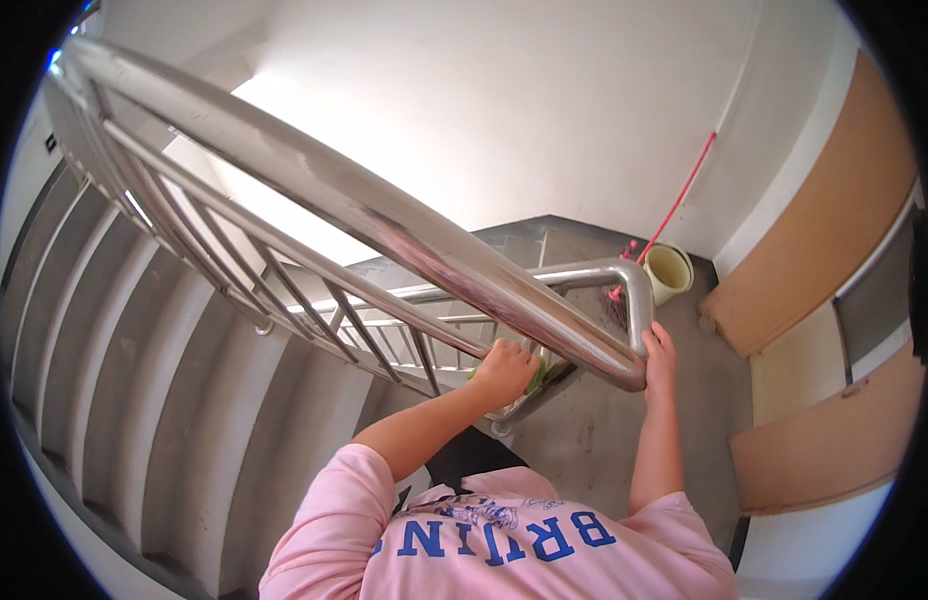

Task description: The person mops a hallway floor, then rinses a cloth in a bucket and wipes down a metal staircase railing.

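My left hand is closed around a green cloth, pressed against the thin lower rail of a stainless steel stair railing. Only the edges of the cloth show beside my fingers. At the railing's end, my right hand holds the bent steel tube where the thick handrail turns. My right fingers wrap the tube's outer side, and part of the grip is hidden behind it. Several upright steel bars run below the thin rail.
Grey stairs lie to the left, and another flight descends beyond the railing. A pale bucket stands in the landing's corner, with a red-handled mop beside it. A brown door and another brown panel are at right.
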A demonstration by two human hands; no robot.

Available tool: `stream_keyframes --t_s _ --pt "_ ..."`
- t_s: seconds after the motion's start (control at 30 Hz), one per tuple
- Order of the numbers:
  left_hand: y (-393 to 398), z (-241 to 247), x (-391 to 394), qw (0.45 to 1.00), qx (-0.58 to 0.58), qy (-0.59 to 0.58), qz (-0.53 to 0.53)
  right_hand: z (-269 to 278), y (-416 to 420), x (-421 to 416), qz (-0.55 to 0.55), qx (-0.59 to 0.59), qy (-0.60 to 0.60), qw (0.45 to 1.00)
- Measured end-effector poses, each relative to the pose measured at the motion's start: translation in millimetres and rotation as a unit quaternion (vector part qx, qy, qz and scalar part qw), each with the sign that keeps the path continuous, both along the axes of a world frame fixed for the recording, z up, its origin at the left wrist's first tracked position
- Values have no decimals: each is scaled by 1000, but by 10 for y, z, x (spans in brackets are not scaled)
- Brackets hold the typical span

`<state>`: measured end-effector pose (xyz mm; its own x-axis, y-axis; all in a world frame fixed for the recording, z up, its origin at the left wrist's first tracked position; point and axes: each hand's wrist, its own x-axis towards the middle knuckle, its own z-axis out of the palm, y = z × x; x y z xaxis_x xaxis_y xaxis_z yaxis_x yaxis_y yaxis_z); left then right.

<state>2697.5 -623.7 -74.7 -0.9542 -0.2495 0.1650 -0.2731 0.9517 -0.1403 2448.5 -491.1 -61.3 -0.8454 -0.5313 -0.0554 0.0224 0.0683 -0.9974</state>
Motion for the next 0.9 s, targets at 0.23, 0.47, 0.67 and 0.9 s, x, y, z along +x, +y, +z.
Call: stream_keyframes --t_s 0.23,0.47,0.67,0.9 --pt "-353 393 746 989 -89 114 -27 87 1 20 37 39 40 998" --pt "-759 892 1453 981 -99 169 -17 656 -184 286 82 -42 122 988" --pt "-1183 1213 2050 973 -156 166 16 1371 -566 1144 220 -118 172 953" --pt "-1414 1653 2474 979 -157 132 0 1802 -754 1685 305 -97 321 892"
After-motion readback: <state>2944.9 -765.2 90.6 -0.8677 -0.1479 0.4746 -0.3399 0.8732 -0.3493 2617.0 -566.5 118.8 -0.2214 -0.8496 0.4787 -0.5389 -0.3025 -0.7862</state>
